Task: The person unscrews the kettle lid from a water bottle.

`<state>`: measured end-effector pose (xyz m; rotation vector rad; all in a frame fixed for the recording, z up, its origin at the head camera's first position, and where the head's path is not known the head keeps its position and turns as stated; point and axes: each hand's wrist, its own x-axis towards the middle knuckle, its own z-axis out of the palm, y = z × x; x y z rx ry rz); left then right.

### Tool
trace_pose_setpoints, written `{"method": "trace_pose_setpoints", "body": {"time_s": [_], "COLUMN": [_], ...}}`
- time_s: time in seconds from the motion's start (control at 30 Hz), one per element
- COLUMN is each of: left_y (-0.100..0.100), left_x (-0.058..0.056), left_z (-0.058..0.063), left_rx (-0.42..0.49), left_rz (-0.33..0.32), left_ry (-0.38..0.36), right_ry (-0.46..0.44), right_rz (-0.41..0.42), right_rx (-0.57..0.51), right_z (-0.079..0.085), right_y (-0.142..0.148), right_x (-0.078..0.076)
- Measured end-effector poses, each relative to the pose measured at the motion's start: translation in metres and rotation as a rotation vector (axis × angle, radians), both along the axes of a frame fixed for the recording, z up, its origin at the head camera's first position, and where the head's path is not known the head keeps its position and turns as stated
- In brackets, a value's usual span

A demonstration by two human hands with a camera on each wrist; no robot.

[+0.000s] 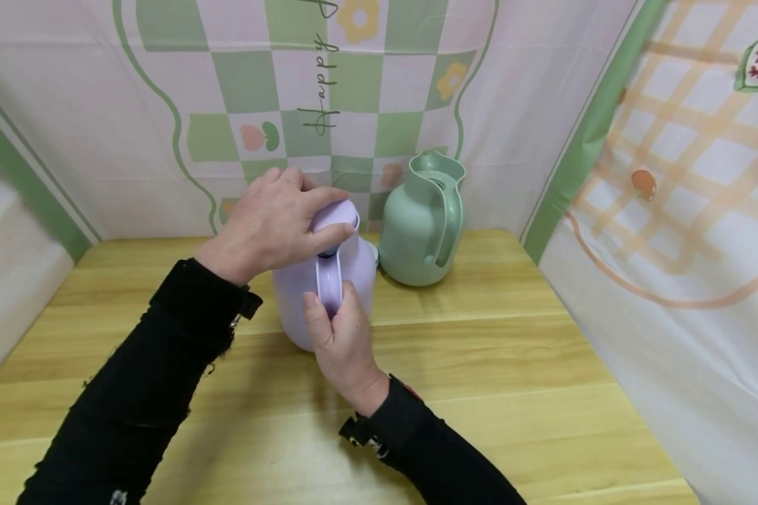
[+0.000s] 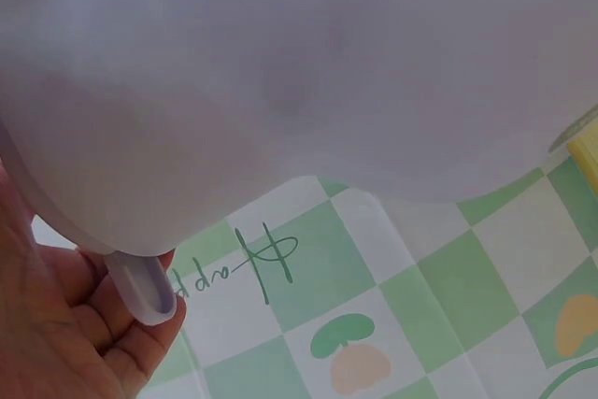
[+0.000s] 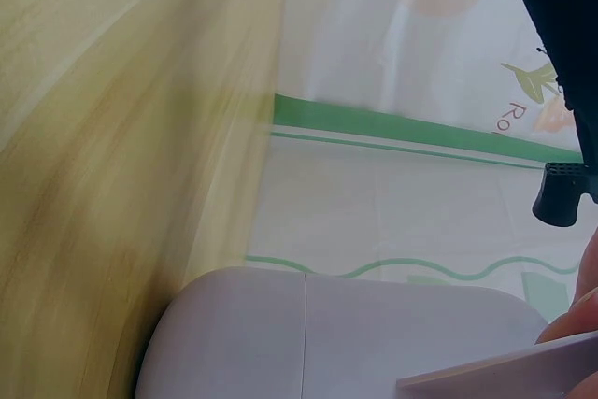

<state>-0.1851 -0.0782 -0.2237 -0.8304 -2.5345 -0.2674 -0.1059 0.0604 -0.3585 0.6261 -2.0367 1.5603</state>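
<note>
A lavender thermos jug point(image 1: 293, 301) stands on the wooden table, its handle point(image 1: 330, 280) facing the person. My left hand point(image 1: 265, 221) reaches over the top and holds the round lid point(image 1: 337, 216) between thumb and fingers. Lower down, my right hand point(image 1: 349, 347) grips the handle, thumb on one side. The left wrist view shows curled fingers around a small lavender spout point(image 2: 142, 289) that juts out beside the jug's smooth body point(image 2: 280, 91). Along the bottom of the right wrist view lies the jug's side point(image 3: 234, 334), with fingertips at the handle point(image 3: 505, 376).
A green thermos jug point(image 1: 410, 235) stands just behind and right of the lavender one, near the table's back edge. Patterned cloth point(image 1: 309, 77) hangs as a wall behind the table point(image 1: 512, 351) and along both sides.
</note>
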Motion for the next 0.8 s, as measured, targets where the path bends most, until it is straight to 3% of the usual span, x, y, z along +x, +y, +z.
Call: {"method": "trace_pose_setpoints", "body": {"time_s": [0.47, 0.8], "left_y": [0.0039, 0.0038], "left_x": [0.0028, 0.0072], "left_z": [-0.0010, 0.0013], "left_rx": [-0.019, -0.070], "left_rz": [0.047, 0.092], "left_ry": [0.068, 0.049], "right_ry": [-0.027, -0.031], "right_rz": [0.012, 0.018], "right_rx": [0.006, 0.005], "right_z": [0.0006, 0.0002], "right_y": [0.0003, 0.0008], "right_x": [0.0006, 0.0006]}}
